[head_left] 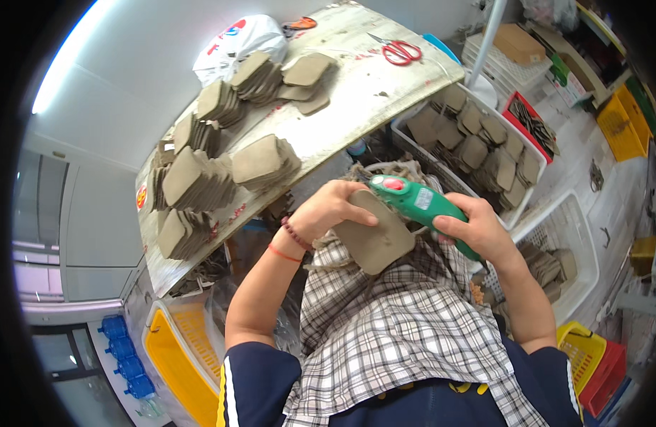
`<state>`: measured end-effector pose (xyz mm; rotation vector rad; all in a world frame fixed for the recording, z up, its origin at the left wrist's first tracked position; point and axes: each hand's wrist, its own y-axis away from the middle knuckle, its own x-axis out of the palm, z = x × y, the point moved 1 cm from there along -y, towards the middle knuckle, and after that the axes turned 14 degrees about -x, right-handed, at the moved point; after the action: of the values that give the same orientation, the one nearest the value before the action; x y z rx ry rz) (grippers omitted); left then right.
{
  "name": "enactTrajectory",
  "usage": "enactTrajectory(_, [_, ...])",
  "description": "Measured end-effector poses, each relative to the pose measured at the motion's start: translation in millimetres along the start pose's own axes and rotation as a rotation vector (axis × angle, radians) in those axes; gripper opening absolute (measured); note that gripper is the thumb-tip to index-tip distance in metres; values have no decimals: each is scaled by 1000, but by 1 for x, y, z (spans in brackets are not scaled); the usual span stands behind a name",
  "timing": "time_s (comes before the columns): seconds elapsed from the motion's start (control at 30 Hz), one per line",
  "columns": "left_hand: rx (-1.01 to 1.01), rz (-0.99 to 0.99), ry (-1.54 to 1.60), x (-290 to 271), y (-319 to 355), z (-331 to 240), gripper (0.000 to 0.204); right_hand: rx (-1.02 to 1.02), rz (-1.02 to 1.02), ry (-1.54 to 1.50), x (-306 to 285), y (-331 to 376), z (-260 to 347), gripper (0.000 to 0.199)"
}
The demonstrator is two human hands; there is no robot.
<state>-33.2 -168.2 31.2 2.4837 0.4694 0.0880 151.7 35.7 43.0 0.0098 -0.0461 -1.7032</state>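
green tool [413, 205], long axis aimed up-left

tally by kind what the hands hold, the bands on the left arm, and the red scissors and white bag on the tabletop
Green tool: 1
Pad: 1
Bands: 2
Scissors: 1
White bag: 1
Total: 6

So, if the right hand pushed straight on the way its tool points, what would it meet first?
Probably the left hand, gripping the grey-brown pad: the green handheld power tool in the right hand aims there, though depth is unclear.
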Motion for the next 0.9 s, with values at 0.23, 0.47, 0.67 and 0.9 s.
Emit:
enactTrajectory(0.23, [343,-771,439,-152,63,30,30,-12,-229,29,-25,20,-14,34])
enactTrajectory(0.47, [190,-1305,-1050,-160,40,35,71,-10,-254,56,-27,26,-22,34])
enactTrajectory(0.67, [-228,-704,-1214,-183,30,33,108,-8,-264,21,-31,36,-32,35])
enactTrajectory(0.9, [74,-1020,-1083,-141,-9,60,104,14,-321,30,-33,41,-41,42])
